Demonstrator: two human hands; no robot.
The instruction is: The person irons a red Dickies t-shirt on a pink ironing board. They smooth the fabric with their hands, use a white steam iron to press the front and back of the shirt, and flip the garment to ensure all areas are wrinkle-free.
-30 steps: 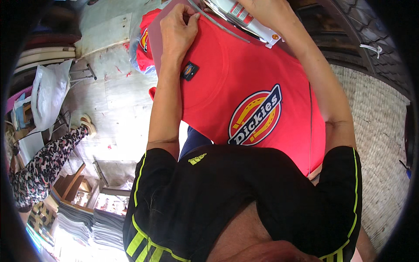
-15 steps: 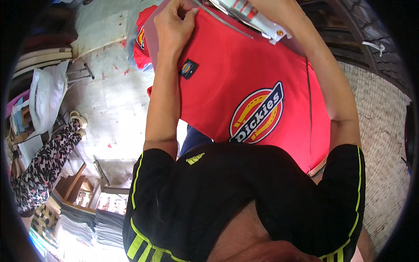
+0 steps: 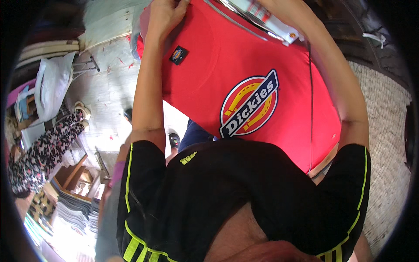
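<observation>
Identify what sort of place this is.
Probably a garment workshop: a red shirt lies spread, a white-and-silver device is at its far edge, and layered grey material is stacked at lower left.

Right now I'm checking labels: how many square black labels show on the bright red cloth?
1: a square black label on the cloth, below the left hand in view; others may be hidden.

The red shirt [image 3: 244, 63] and white machine [image 3: 283, 31] suggest a garment workshop

Red garment [image 3: 292, 109] spread mostly flat mid-view; oval logo [image 3: 251, 103] faces up, slanted; black label [image 3: 179, 55] upper left.
</observation>
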